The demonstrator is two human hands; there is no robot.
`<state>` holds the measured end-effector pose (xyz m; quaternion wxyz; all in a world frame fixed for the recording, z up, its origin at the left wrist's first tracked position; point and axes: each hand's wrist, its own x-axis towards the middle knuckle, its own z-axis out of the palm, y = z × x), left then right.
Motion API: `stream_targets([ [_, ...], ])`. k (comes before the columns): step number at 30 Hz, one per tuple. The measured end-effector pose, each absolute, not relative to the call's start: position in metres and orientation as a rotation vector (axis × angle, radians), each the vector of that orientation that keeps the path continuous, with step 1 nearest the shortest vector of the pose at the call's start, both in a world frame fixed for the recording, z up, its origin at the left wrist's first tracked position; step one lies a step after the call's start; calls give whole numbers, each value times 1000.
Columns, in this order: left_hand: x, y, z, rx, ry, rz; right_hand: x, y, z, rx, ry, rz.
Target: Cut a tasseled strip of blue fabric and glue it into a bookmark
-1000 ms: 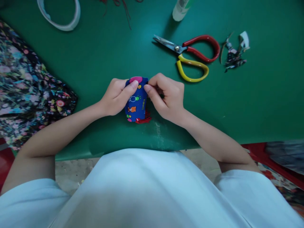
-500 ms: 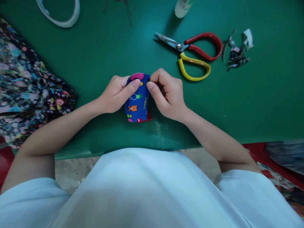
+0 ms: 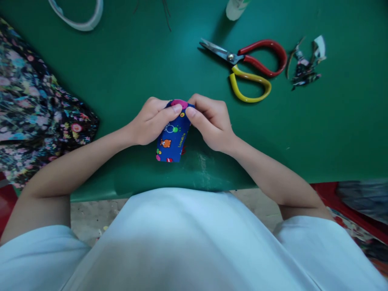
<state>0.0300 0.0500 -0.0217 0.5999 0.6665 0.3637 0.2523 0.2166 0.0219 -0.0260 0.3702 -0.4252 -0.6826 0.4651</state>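
A small blue printed fabric piece (image 3: 173, 141) hangs between my hands, with a pink patch at its top and a bit of red showing behind its right edge. My left hand (image 3: 153, 120) pinches its upper left part, thumb on top. My right hand (image 3: 212, 122) grips the upper right corner between thumb and curled fingers. The two thumb tips are close together. The fingers behind the fabric are hidden.
Scissors with red and yellow handles (image 3: 230, 57) lie beyond my right hand, beside fabric scraps (image 3: 304, 68). A bottle (image 3: 235, 9) and a white ring (image 3: 87, 25) are at the far side. Floral fabric (image 3: 39, 109) covers the left of the green table (image 3: 136, 60).
My right hand has moved left and closed on the fabric's upper corner. The fabric's lower end has swung left and towards me.
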Motion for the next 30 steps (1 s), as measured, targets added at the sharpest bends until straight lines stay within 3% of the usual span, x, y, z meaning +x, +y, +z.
stream_targets([
  [16, 29, 56, -14, 1743, 866, 601, 221, 27, -24, -1098, -1663, 1334],
  [30, 27, 58, -21, 1492, 719, 563, 223, 27, -37, -1016, -1549, 1348],
])
